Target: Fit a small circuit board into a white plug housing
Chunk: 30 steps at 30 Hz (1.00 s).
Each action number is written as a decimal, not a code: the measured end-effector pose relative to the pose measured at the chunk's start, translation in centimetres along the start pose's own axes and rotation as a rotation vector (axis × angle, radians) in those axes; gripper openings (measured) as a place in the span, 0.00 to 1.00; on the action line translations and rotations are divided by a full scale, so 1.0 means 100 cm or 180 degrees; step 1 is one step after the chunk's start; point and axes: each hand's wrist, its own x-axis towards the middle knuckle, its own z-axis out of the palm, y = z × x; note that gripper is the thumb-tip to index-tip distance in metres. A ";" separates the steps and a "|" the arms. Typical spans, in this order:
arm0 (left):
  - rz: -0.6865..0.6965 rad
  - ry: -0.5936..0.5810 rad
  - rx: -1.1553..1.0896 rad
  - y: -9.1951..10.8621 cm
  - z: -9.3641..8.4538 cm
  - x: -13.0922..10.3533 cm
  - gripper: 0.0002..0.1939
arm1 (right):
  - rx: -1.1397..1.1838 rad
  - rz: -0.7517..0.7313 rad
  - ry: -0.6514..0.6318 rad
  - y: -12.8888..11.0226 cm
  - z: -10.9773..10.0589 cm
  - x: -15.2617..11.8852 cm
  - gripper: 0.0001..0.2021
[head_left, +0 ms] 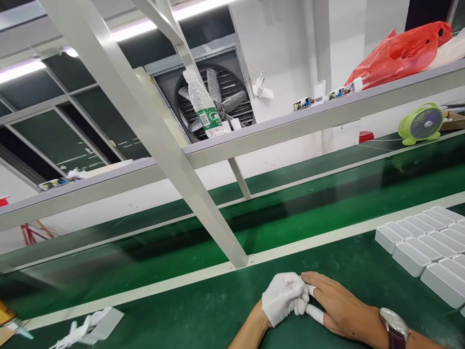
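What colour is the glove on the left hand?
The glove is white, seen best in the head view.

You're in a factory workshop: a long green strip [327,208], like a conveyor belt, runs past your green worktable [181,310], matching white cases [432,245] stand in rows at your right, and small electronic parts [305,103] lie on the raised shelf [261,144]. The big wall fan [235,102], strip lights [132,30], white glove [281,298] and finger covers [314,314] fit too.
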 end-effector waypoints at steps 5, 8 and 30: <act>0.0019 -0.0025 0.0027 -0.002 -0.002 0.001 0.24 | 0.0161 0.0040 0.0144 0.002 0.004 -0.003 0.15; 0.0068 -0.0061 0.0023 -0.004 -0.003 0.001 0.23 | 0.0214 0.0085 0.0171 0.002 0.003 -0.003 0.16; 0.0242 -0.0116 -0.0283 -0.016 -0.008 0.014 0.22 | 0.0115 0.0150 0.0101 0.018 0.014 -0.018 0.36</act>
